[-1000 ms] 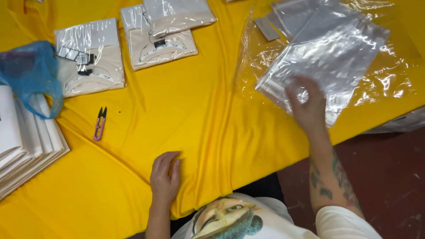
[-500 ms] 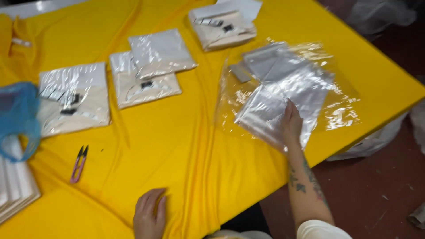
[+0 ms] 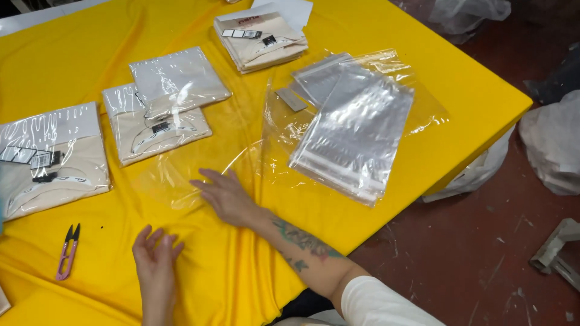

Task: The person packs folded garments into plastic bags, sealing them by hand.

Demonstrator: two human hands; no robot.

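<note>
My right hand (image 3: pixel 228 197) lies flat, fingers spread, on a single clear plastic bag (image 3: pixel 175 176) spread on the yellow tablecloth (image 3: pixel 109 36). My left hand (image 3: pixel 156 258) rests open on the cloth just below and left of it, holding nothing. A stack of empty clear bags (image 3: pixel 353 136) lies to the right, on a larger crinkled plastic sheet. Folded beige garments sealed in bags lie at the left (image 3: pixel 53 160), at centre left (image 3: pixel 158 130) with another overlapping it (image 3: pixel 178 77), and as a small pile at the top (image 3: pixel 261 37).
Pink thread snips (image 3: pixel 67 252) lie on the cloth at the lower left. The table's right edge drops to a dark red floor, where white plastic sacks (image 3: pixel 553 145) stand. Another sack (image 3: pixel 477 172) sits under the table corner.
My right hand left the stack of bags and came left to the middle of the table with one clear bag under it. My left hand shifted slightly right.
</note>
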